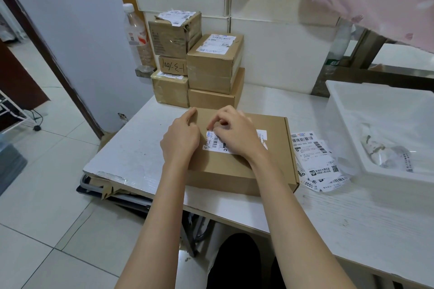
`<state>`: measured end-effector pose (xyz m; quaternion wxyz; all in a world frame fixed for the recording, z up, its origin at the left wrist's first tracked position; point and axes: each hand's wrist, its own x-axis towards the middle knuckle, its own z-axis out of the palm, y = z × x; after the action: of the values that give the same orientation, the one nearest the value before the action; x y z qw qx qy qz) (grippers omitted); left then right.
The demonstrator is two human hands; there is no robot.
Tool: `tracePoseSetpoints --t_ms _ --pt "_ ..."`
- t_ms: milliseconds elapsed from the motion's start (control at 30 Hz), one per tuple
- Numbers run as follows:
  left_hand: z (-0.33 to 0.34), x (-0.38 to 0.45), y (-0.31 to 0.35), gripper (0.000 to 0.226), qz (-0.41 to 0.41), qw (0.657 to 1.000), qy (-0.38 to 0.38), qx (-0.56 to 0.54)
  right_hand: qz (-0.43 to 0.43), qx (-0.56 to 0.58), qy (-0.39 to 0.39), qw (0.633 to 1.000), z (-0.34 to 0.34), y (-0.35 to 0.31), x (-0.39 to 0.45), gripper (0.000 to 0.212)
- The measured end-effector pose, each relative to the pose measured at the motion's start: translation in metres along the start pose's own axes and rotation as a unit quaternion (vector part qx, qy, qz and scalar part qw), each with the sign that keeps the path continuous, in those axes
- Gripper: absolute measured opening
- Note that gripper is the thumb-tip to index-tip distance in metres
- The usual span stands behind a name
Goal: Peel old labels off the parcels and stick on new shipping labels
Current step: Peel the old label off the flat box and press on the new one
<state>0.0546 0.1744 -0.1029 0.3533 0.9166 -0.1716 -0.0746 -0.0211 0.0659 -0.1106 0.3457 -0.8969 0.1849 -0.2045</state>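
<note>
White table (141, 148) carries a flat parcel (225, 171), stacked boxes (195, 73), loose labels (314, 159), a tray (385, 129).

Matt brown cardboard box (225, 171), printed paper label (217, 144), scuffed white table (131, 148).

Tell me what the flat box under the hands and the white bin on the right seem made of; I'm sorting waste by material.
Flat box: looks like plain brown cardboard, matte, with folded edges. White bin: probably foam, judging by its thick, dull white walls, though plastic can't be excluded.
</note>
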Motion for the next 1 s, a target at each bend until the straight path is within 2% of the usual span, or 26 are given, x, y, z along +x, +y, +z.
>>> tracePoseSetpoints --t_ms 167,433,533,600,667,733,1000 --pt "0.0005 0.0008 -0.0007 0.055 -0.002 1.0 -0.001 -0.001 0.03 0.065 0.027 0.997 0.0026 -0.0006 0.0023 0.036" --pt "-0.0004 0.0009 -0.0008 0.054 -0.005 1.0 -0.004 -0.006 0.067 0.148 0.081 0.983 -0.0041 -0.002 0.0012 0.029" --pt "-0.0001 -0.0003 -0.0003 0.054 -0.002 1.0 -0.001 -0.005 0.038 0.192 0.048 0.979 -0.005 -0.0019 -0.001 0.035" --pt "0.0 -0.0003 -0.0004 0.055 -0.003 1.0 0.0 -0.006 0.002 0.155 -0.002 0.988 -0.0049 -0.0018 -0.0019 0.046" --pt "-0.0004 0.0008 -0.0003 0.055 -0.007 1.0 -0.003 -0.013 -0.018 0.069 -0.035 0.997 -0.0036 -0.0016 -0.0025 0.039" --pt "-0.0006 0.001 -0.0003 0.054 -0.009 1.0 -0.004 -0.016 -0.018 0.046 -0.014 0.999 -0.0026 -0.0024 -0.0036 0.03" --pt "-0.0017 0.0014 -0.0029 0.051 -0.013 1.0 -0.005 -0.026 0.024 0.087 0.038 0.995 -0.0027 -0.0014 -0.0033 0.017"
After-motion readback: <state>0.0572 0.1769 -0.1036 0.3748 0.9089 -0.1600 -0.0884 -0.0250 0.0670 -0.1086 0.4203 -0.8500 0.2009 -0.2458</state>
